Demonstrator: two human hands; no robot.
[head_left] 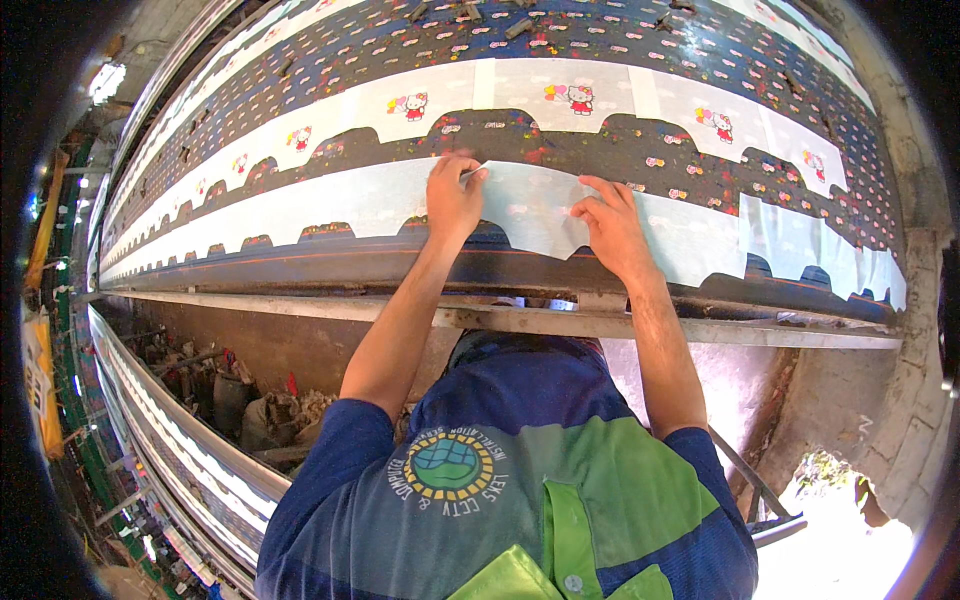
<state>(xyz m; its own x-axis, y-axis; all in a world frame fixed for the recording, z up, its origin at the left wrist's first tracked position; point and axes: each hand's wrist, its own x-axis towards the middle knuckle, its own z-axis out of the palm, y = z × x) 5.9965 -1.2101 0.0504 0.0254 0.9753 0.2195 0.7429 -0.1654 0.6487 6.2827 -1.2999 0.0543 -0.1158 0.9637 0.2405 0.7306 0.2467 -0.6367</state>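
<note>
A pale white cut fabric piece (530, 212) with a scalloped lower edge lies along the near side of a long dark table (590, 150). My left hand (455, 205) is closed, pinching the piece's upper left corner between thumb and fingertips. At its right side, my right hand (614, 228) has bent fingers closed on the edge near the upper right corner. Neighbouring white pieces (345, 203) continue the row on the left, and another piece (690, 238) extends on the right. Faint coloured marks show through the held piece.
Beyond, a row of white pieces (585, 92) bears printed cartoon cats. Small dark blocks (518, 28) lie farther back. A metal rail (380, 308) runs along the table's near edge. Behind me on the left stands another long table (190, 440), with sacks (275, 420) under the rail.
</note>
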